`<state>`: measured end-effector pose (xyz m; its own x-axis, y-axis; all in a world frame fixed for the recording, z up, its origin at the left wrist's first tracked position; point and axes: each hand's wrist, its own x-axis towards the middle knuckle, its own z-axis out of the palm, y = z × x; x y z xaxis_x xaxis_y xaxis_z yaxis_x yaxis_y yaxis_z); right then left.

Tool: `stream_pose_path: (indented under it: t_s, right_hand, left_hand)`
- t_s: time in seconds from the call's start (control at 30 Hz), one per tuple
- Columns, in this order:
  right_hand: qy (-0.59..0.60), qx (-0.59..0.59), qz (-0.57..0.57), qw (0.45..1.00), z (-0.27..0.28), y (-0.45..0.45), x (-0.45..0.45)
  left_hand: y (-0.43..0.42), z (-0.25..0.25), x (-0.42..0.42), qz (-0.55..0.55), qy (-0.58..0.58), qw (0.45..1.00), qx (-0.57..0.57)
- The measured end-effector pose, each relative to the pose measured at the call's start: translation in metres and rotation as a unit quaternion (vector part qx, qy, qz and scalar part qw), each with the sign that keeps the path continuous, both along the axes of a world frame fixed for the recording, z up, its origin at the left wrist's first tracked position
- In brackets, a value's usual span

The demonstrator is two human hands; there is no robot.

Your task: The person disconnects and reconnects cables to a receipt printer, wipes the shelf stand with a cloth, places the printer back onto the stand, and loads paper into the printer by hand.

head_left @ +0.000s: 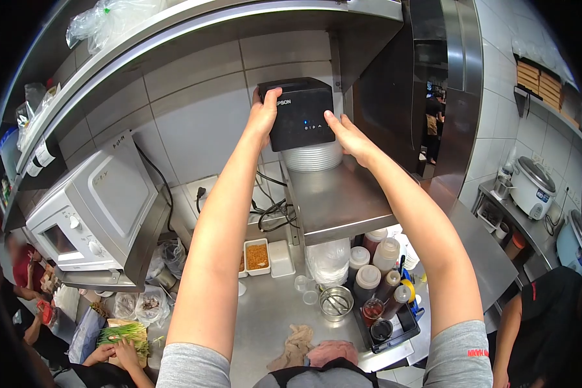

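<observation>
Both my arms reach up to a black Epson printer (301,119) in the upper middle. My left hand (265,115) grips its left side, thumb on the front face. On the right side, my right hand (354,137) presses against the lower corner with its thumb on the front. A small blue light shows on the printer. Directly below it is a stack of white plates (313,158) on a steel shelf (343,200). Whether the printer rests on the plates or is lifted just off them, I cannot tell.
A microwave (97,207) stands on a left shelf. Black cables (275,216) hang near the wall. Below are sauce bottles (368,278), a metal bowl (335,302) and cloths (333,352). People's hands work with green vegetables (126,336) at lower left; another person (543,323) stands at right.
</observation>
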<state>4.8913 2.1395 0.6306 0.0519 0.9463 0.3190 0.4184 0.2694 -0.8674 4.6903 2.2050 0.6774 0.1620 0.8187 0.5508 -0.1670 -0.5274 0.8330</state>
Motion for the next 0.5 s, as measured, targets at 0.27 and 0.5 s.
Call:
stream_pose_path:
  t_s: [0.27,0.5]
  right_hand:
    - [0.003,0.075,-0.065,0.995,-0.01,0.021,0.004]
    - [0.05,0.107,-0.093,0.989,-0.007,0.025,0.013]
  left_hand:
    - [-0.012,-0.012,-0.008,0.07,-0.004,0.997,-0.023]
    - [-0.021,-0.132,-0.081,0.123,-0.066,0.989,-0.045]
